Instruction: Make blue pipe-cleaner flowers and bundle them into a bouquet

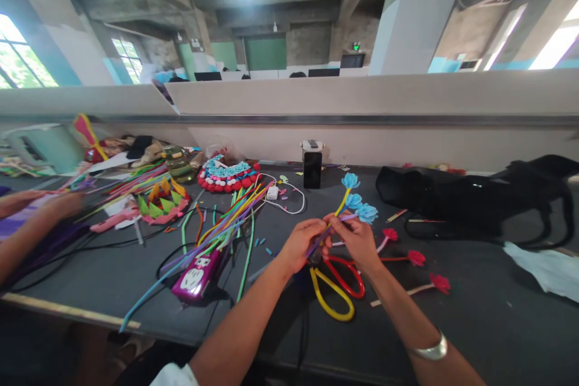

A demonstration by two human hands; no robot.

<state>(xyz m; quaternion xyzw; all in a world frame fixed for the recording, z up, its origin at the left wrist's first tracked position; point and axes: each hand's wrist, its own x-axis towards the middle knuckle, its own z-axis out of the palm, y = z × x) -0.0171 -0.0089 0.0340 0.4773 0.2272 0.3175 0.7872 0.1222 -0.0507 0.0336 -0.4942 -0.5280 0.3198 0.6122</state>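
My left hand point(304, 245) pinches the stems of blue pipe-cleaner flowers point(353, 200) above the dark table. My right hand point(357, 241) is closed on the same stems, its thumb and fingers meeting my left fingertips. Three blue fluffy heads point up and away from me on yellow and purple stems. Just below my hands lie a yellow loop point(332, 295) and a red loop point(347, 277), which look like scissors handles; the part they join is mostly hidden. Several red pipe-cleaner flowers point(416, 258) rest to the right of my right hand.
Left of my hands, a bundle of coloured pipe cleaners point(226, 217) lies across a purple case point(196, 277). A phone point(312, 170) stands against the partition side. A black bag point(470, 202) lies right. At far left, a co-worker's hands point(54, 208) handle purple material.
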